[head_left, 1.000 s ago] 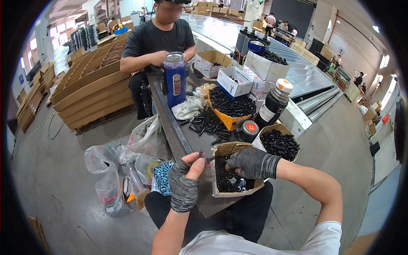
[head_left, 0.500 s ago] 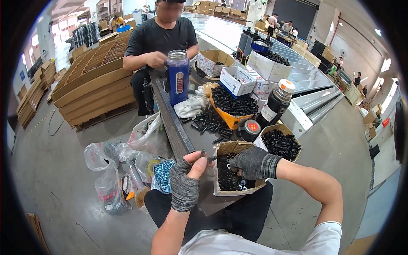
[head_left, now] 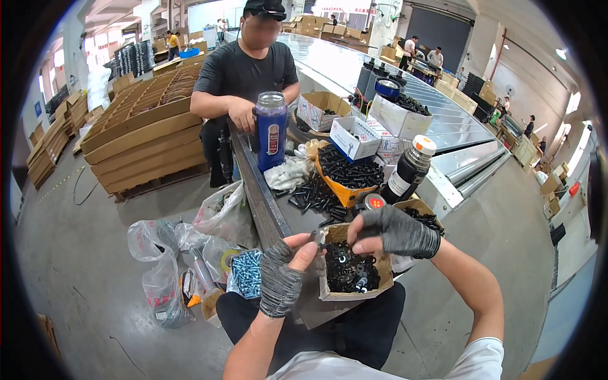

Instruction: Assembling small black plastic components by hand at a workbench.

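The left hand [head_left: 283,273] is pinching a small black bolt [head_left: 313,235] just left of the box [head_left: 342,296], which is holding dark washers [head_left: 351,269]. The right hand [head_left: 402,233] is curling over the box's far right corner; whether it is grasping anything, I cannot tell. Sorting small parts seems to be occupying both; the next move is probably demanding precise fingertips.

Dark bench [head_left: 301,219], mid-frame. Upper centre: blue bottle [head_left: 272,134], upright; white gloves [head_left: 289,173] just below. Centre: loose black parts [head_left: 313,201] beside orange-sided carton [head_left: 353,196]. Lower centre: open carton [head_left: 356,294].
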Demonstrator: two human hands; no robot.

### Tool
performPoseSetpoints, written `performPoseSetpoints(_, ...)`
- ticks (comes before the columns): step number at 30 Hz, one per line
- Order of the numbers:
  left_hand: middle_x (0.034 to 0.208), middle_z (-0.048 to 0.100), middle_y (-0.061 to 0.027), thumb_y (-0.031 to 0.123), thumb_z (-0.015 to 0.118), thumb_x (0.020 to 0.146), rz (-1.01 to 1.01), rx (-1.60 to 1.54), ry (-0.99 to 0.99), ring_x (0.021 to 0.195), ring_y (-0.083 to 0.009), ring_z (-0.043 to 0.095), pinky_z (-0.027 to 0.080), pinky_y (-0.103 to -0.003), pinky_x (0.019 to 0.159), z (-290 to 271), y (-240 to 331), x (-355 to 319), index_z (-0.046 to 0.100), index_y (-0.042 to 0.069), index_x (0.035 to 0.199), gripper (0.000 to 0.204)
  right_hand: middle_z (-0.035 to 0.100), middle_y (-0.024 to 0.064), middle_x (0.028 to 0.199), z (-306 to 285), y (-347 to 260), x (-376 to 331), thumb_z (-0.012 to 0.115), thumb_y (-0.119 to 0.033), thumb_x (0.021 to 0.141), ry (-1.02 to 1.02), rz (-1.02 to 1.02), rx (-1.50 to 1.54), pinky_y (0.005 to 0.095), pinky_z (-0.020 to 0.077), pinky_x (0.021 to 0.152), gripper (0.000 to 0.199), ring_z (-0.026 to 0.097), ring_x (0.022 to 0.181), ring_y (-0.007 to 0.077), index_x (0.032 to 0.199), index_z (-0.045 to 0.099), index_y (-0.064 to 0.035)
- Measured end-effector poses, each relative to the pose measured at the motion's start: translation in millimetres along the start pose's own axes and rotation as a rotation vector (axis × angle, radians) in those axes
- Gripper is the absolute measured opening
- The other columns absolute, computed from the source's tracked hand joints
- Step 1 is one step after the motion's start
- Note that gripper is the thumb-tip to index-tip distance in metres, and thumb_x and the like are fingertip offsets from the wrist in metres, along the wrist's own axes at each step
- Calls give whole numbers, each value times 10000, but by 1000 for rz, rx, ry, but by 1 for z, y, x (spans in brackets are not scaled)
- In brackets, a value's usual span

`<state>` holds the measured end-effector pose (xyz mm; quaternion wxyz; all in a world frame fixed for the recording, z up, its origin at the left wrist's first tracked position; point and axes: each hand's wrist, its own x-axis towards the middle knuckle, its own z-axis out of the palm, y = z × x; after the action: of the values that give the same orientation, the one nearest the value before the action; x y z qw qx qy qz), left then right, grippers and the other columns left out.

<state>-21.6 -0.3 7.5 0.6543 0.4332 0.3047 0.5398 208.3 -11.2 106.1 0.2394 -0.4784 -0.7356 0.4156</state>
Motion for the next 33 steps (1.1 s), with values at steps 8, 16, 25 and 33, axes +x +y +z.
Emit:
performPoseSetpoints(8,969,709,-116,100,692,920,-57,0,-98,874,-182,698,571,-303,777,13,5,-1,613,-39,1133,266,704,50,1007,13,-7,21,698,-196,895,152,72,251,281,513,861,262,646,944,127,1093,703,-24)
performPoseSetpoints(16,950,706,-117,135,698,918,-18,107,-83,873,-178,692,555,-289,787,6,-6,1,621,-32,1091,252,725,73,985,17,-11,29,715,-253,889,116,103,259,290,501,894,331,655,926,138,1103,720,-1)
performPoseSetpoints(25,937,705,-87,118,696,920,-64,6,-115,856,-147,671,537,-270,772,12,2,-3,635,-22,1080,221,730,80,948,15,-13,24,707,-237,875,77,102,220,289,506,882,302,661,911,140,1067,740,-6)
performPoseSetpoints(33,934,700,-84,124,699,923,-10,134,-88,858,-140,665,530,-271,772,12,-4,0,636,-25,1089,231,721,51,958,16,-11,25,710,-142,867,169,78,201,288,510,901,222,655,936,115,1045,711,-9)
